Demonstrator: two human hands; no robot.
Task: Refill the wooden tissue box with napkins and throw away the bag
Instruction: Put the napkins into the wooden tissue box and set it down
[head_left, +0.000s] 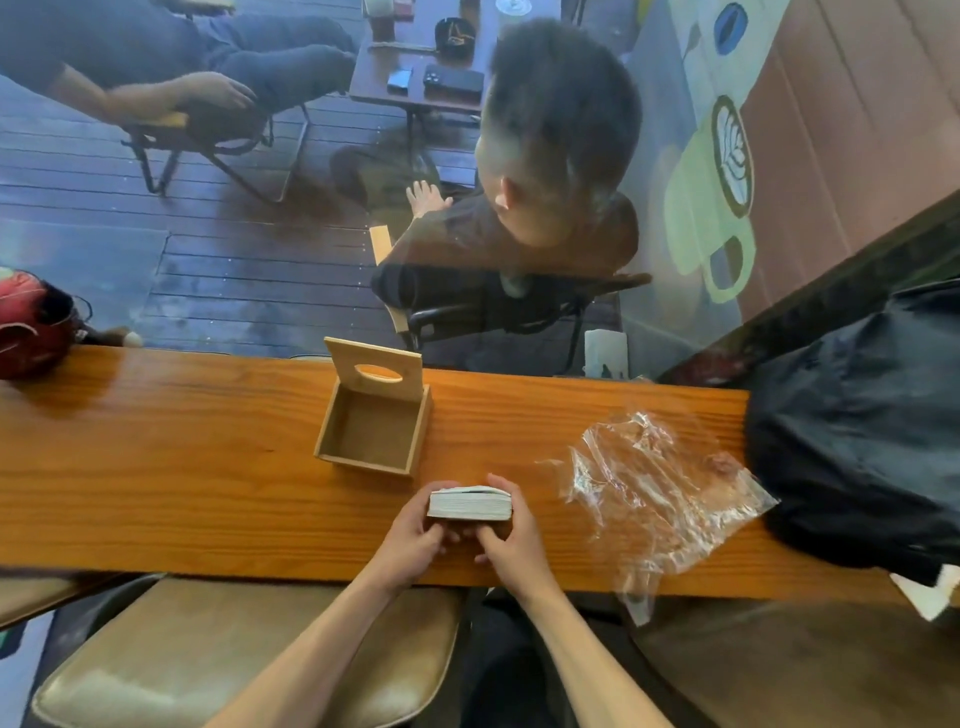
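A long wooden desk (182, 467) runs across the view. The open wooden tissue box (371, 434), lid tipped up, stands at its middle and serves as landmark. Right of the box lies a crumpled clear plastic bag (660, 493); farther right, a black bag (872, 426). Far left of the box rests a red helmet (28, 325).

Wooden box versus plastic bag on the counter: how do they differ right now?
The wooden box stands rigid and square with its lid tipped up; the plastic bag lies flat and crumpled. The box is opaque tan wood; the bag is clear, showing the counter through it. The box sits ahead of both hands; the bag lies to their right. Both look empty, since the napkin stack is held between the left hand and right hand.
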